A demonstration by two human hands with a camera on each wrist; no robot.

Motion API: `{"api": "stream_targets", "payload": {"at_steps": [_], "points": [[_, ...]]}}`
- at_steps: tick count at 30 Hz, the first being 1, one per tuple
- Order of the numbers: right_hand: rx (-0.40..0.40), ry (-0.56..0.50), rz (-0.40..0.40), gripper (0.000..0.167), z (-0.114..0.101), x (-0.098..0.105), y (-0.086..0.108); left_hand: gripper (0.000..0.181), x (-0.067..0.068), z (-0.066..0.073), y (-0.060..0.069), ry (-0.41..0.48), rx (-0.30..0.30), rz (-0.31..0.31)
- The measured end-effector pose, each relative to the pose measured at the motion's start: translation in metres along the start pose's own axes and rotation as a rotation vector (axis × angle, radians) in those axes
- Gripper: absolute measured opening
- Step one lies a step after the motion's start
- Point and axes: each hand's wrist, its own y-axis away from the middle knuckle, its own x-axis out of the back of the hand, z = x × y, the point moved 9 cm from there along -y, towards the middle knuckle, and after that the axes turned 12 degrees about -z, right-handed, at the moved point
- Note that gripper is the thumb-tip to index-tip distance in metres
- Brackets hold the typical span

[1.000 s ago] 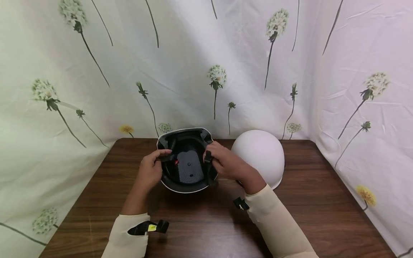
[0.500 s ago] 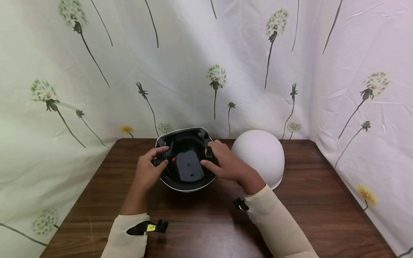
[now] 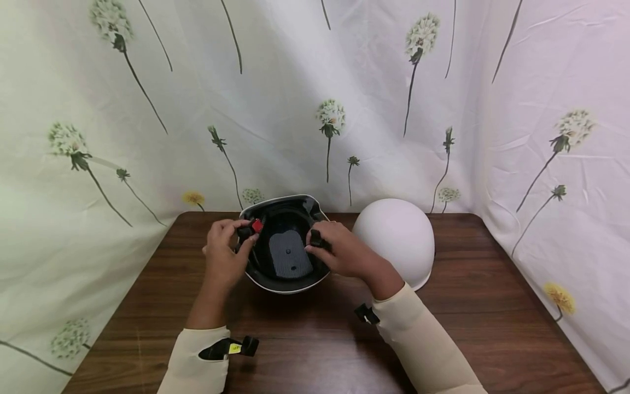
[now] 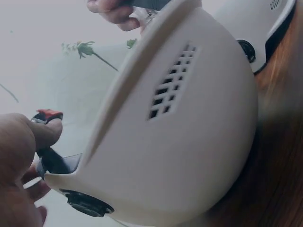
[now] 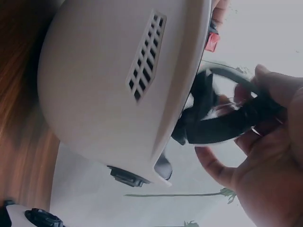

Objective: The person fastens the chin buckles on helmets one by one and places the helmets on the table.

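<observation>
A white helmet lies upside down on the table, its black padded inside facing up. At its left rim my left hand pinches a red and black strap buckle between thumb and fingers. My right hand holds the other black chin strap at the right rim. In the right wrist view that strap loops out of the helmet into the fingers. The left wrist view shows the buckle above the rim, apart from the right hand. The helmet's outer shell has a slotted side vent.
A second white helmet sits dome up just right of the first, close to the right forearm. Both stand near the back of the brown wooden table. A flower-printed cloth hangs behind and along the sides.
The left hand has turned the strap piece so that its red part now faces up at the fingertips. The right hand has shifted its grip slightly on its strap. The helmet has barely moved.
</observation>
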Motion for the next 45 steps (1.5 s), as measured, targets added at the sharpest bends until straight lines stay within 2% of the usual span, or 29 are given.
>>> {"api": "stream_targets", "payload": {"at_steps": [2, 6, 10, 15, 17, 21, 24, 27, 30, 34, 39, 45], "points": [[-0.011, -0.001, -0.023, 0.007, -0.001, -0.001, 0.000, 0.030, 0.002, 0.004, 0.001, -0.038, -0.042, 0.030], [-0.104, -0.061, -0.063, 0.012, 0.003, -0.004, 0.001, 0.037, 0.003, 0.009, 0.001, -0.072, -0.100, 0.044], [-0.174, -0.086, -0.059, 0.028, 0.006, -0.007, 0.001, 0.044, 0.001, 0.008, 0.001, -0.096, -0.108, 0.021], [-0.192, -0.117, -0.038, 0.031, 0.007, -0.009, 0.002, 0.036, -0.001, 0.008, 0.003, -0.106, -0.133, 0.018], [-0.156, -0.118, -0.018, 0.030, 0.004, -0.007, 0.002, 0.032, 0.000, 0.010, 0.004, -0.102, -0.165, 0.036], [-0.003, -0.035, 0.033, 0.032, -0.007, -0.001, 0.001, 0.029, 0.003, 0.019, 0.004, -0.083, -0.249, 0.066], [0.093, 0.040, 0.076, 0.036, -0.015, 0.002, 0.001, 0.028, 0.003, 0.024, 0.003, -0.068, -0.298, 0.052], [0.116, 0.061, 0.107, 0.040, -0.018, 0.003, 0.001, 0.028, 0.001, 0.024, 0.002, -0.056, -0.303, 0.024], [0.079, 0.049, 0.135, 0.041, -0.014, 0.002, 0.000, 0.034, -0.001, 0.023, 0.003, -0.053, -0.295, 0.001], [-0.021, -0.015, 0.173, 0.037, -0.004, -0.001, -0.001, 0.038, -0.005, 0.023, 0.004, -0.053, -0.300, -0.024], [-0.088, -0.069, 0.215, 0.032, 0.002, -0.005, -0.002, 0.029, -0.010, 0.022, 0.003, -0.035, -0.271, -0.081], [-0.155, -0.144, 0.208, 0.031, 0.009, -0.013, -0.005, 0.030, -0.015, 0.023, 0.000, -0.019, -0.265, -0.166]]}}
